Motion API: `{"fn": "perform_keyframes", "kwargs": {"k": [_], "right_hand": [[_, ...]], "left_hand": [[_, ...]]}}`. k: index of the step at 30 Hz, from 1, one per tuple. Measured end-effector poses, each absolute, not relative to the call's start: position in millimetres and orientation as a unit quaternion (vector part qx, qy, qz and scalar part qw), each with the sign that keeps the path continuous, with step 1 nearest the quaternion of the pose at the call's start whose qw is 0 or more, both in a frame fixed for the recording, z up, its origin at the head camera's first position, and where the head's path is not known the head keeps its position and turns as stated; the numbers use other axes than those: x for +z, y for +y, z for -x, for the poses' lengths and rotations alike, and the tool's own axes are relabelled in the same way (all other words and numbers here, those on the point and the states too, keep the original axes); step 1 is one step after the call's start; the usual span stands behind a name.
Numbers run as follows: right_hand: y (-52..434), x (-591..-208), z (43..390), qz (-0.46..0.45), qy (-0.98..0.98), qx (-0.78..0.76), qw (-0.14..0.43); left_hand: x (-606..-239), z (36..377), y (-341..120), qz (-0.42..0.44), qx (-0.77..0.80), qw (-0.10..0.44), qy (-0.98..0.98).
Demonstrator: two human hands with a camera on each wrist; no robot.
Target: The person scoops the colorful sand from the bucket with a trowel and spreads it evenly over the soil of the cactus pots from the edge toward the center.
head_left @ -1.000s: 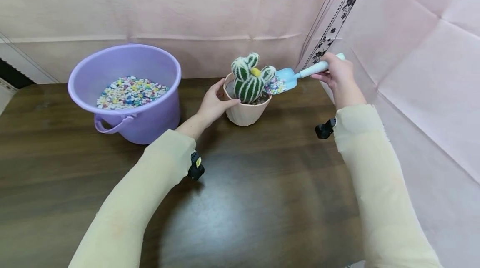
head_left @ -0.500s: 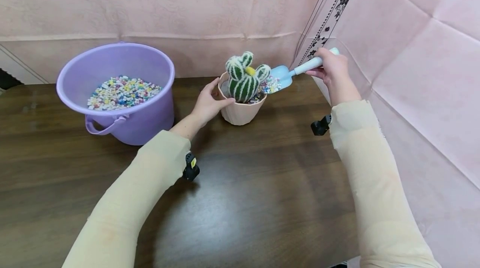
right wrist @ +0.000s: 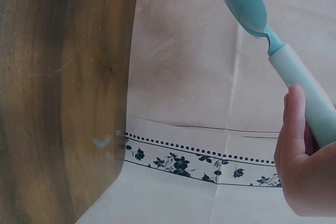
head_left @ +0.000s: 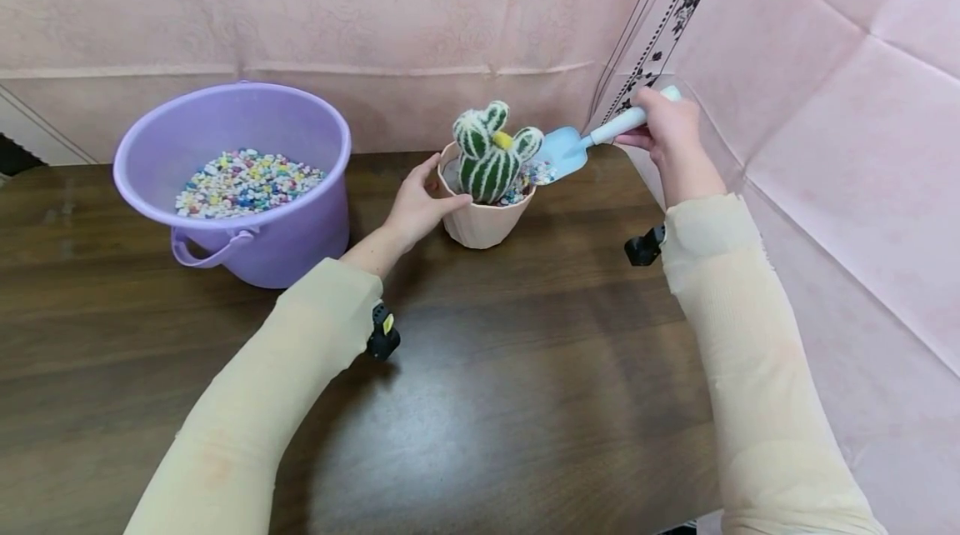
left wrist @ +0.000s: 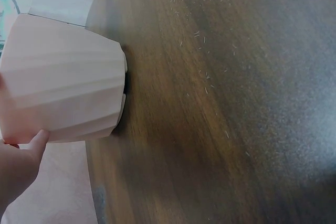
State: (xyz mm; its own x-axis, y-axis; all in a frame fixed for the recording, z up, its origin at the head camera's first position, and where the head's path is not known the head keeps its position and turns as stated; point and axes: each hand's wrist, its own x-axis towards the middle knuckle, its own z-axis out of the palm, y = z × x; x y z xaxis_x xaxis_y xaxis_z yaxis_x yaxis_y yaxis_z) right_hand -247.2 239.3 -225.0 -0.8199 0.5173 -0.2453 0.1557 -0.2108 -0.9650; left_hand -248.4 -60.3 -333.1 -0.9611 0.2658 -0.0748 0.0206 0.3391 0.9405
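Observation:
My left hand [head_left: 415, 203] grips the side of a pale pink flower pot [head_left: 483, 227], its thumb on the near rim. A green-and-white fuzzy cactus [head_left: 487, 174] with a yellow tip stands in the pot. My right hand [head_left: 672, 133] holds a light blue trowel [head_left: 564, 155] by its pale handle. The blade tilts down over the pot's right rim, with a few coloured pebbles [head_left: 537, 172] at its tip. In the left wrist view the pot [left wrist: 63, 82] fills the left side, the thumb against its wall. The right wrist view shows the trowel's handle [right wrist: 304, 87] in my fingers.
A purple bucket [head_left: 300, 247] with many coloured pebbles [head_left: 247, 183] stands on the left of the dark wooden table [head_left: 480, 402]. Pink cloth [head_left: 390, 10] hangs behind and along the right side. Both wrists carry a small black camera [head_left: 384, 333].
Most pebbles have slid off the trowel's blade into the pot beside the cactus. The trowel's handle has risen slightly, tipping the blade down. My left hand has stayed on the pot.

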Motion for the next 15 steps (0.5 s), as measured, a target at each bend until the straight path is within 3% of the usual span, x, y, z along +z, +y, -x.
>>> {"fn": "perform_keyframes", "kwargs": {"k": [15], "right_hand": [[224,-219,248,0.231,-0.643,0.709,0.173]], "left_hand": [[-336,251,-59,-0.086,0.572,0.107,0.809]]}}
